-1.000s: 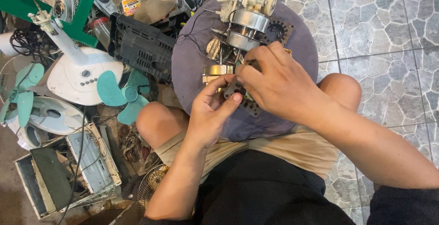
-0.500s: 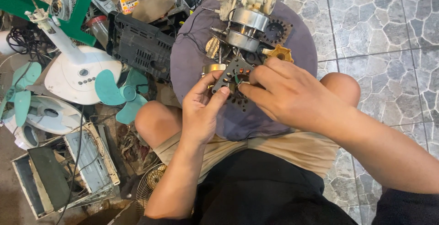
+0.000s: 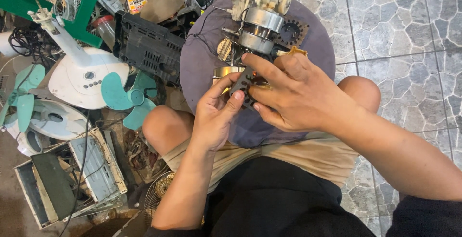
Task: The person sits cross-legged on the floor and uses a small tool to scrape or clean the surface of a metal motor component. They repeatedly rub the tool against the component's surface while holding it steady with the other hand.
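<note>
Nearest, bent bare knees flanking a round purple-grey stool seat (image 3: 207,63), serving as a low work surface. Over it, left hand (image 3: 216,116) closed on the lower edge of a dark perforated motor plate (image 3: 243,84), thumb and fingers pinching it to steady it; right hand (image 3: 293,95) closed over the same plate from the other side, fingers curled across the top, apparently bracing it between both grips. Flat, stamped, toothed along the rim, with holes punched through. Just beyond, touching the seat, a bare fan motor (image 3: 257,30): shiny metal bands, cream plastic gear housing on top, thin wires trailing. Farther left on the floor, a ribbed black plastic housing (image 3: 147,49), teal fan blades (image 3: 127,97), a white fan base (image 3: 79,78). Right, grey stone-patterned tiles (image 3: 404,34).
</note>
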